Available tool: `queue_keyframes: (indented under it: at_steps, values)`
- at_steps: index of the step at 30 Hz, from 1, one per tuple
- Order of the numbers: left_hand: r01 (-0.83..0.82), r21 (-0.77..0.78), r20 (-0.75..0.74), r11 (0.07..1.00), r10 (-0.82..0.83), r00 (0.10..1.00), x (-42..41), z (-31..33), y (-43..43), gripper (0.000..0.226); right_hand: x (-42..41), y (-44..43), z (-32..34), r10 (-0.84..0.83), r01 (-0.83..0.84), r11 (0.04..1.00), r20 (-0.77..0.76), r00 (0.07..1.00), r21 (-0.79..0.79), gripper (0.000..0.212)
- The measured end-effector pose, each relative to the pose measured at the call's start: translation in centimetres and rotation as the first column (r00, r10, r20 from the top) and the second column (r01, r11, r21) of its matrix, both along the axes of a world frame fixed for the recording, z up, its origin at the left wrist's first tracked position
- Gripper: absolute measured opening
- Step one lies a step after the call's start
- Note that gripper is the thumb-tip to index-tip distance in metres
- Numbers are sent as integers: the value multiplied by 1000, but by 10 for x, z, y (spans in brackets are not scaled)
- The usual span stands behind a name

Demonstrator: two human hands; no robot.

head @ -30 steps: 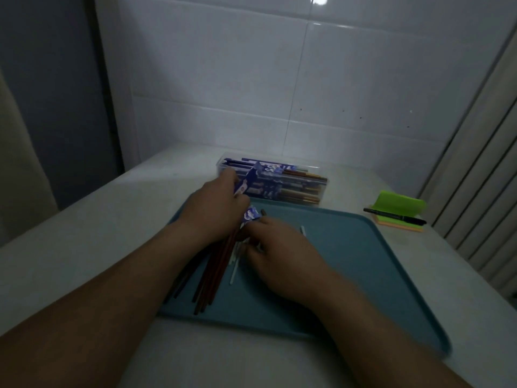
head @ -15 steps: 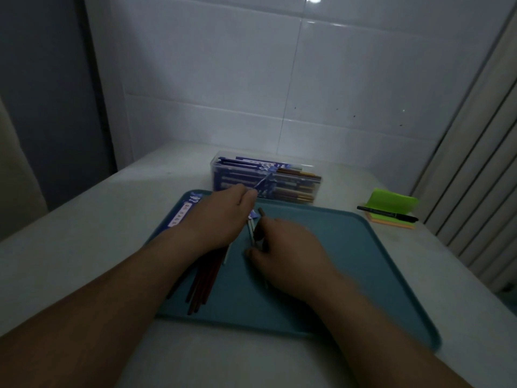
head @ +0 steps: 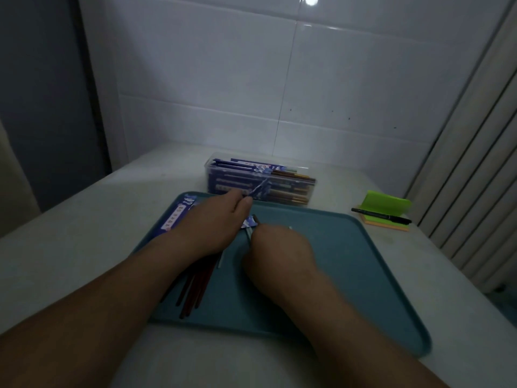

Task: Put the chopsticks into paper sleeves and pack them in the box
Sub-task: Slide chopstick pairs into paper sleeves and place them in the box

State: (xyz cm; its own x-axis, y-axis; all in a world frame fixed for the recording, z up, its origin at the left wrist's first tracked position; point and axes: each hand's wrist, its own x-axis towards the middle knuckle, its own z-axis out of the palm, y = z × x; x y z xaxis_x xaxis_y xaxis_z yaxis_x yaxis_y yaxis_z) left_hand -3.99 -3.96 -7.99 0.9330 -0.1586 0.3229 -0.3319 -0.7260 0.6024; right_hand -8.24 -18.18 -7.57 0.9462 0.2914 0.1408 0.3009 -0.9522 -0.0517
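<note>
left hand (head: 215,222) pinches blue paper sleeve (head: 260,188) | right hand (head: 279,247) curled, probably gripping chopstick pair (head: 255,219) | loose chopsticks (head: 195,287) on teal tray (head: 349,261) | clear box (head: 291,193) behind tray, part-filled

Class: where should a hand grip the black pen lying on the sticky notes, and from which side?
Pinch the black pen mid-barrel, coming from above on its near side. It lies flat across the sticky notes, and the raised green sheet close behind would likely block a rear approach.
</note>
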Motion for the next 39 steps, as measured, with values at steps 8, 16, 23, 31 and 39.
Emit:
queue_keyframes:
  at_steps: [8, 16, 23, 31, 39]
  values:
    - [6, 10, -28, 1000, -5, 1000, -4, 0, -2, 32, 2, 1, 0, -16, 19, 998, -49, 999, 58, 28]
    - [-7, 2, -39, 1000, 7, 999, 1, -2, -2, 34, 0, -8, 11, -19, 50, 985, -192, 981, 162, 33]
    - [-35, 37, -39, 999, 37, 999, 0, 1, -1, 36, 14, -60, 35, -193, 255, 911, -212, 958, 323, 40]
    - [-18, 45, -49, 999, 20, 999, -1, 2, 0, 35, 34, -74, 7, -278, 299, 951, -209, 937, 77, 41]
    - [-4, 68, -51, 998, 8, 999, -1, 1, -2, 34, 28, -62, 15, -246, 232, 967, -151, 958, -105, 38]
